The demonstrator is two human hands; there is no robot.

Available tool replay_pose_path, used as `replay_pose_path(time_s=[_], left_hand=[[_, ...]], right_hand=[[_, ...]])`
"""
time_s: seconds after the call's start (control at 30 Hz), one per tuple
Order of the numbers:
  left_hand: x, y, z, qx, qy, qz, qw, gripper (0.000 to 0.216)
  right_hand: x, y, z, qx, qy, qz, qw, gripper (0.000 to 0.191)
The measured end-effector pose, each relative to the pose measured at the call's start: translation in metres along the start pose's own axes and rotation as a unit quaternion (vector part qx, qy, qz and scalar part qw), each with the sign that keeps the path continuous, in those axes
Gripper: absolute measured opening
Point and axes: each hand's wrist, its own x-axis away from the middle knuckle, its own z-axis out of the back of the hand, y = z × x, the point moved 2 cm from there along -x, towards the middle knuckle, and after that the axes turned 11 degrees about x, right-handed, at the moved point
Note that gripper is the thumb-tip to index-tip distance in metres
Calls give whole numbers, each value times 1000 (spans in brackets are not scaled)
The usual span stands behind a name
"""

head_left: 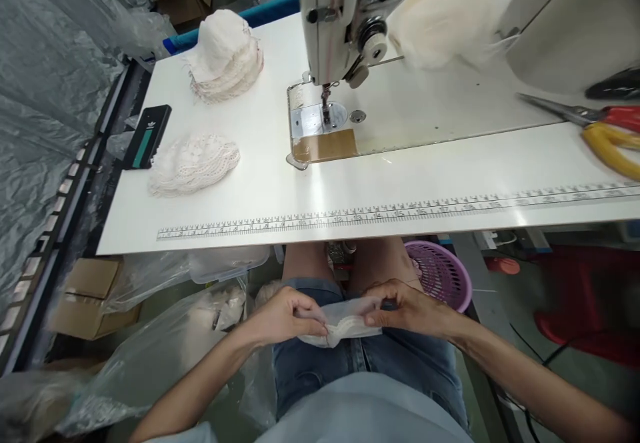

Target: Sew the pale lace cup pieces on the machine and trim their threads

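Note:
Over my lap, below the table edge, both hands pinch a small cream fabric piece with a sheer layer on top. My left hand grips its left end and my right hand grips its right end. Above on the white table stands the sewing machine with its needle over the metal plate. Two stacks of similar white lace pieces lie on the table's left: one near the back, one nearer the front.
Red and yellow scissors lie at the table's right. A black phone-like device sits at the left edge. A cream fabric heap lies behind the machine. A purple basket and plastic bags sit on the floor.

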Motion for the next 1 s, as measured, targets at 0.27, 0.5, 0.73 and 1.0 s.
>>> replay_pose_path(time_s=[0.27,0.5,0.73,1.0], left_hand=[[0,-1,1,-73,-13,-28,997,30],[-9,8,-4,-102,-24,-35,994,25],[-10,8,0,-99,-35,-25,994,30],[-17,10,-4,-96,-50,-45,993,30]], right_hand=[[-3,-3,4,30,-16,7,999,23],[-16,-16,-3,110,-62,52,991,29],[-17,-22,2,113,-68,59,990,32],[-12,-20,6,128,-70,22,989,29]])
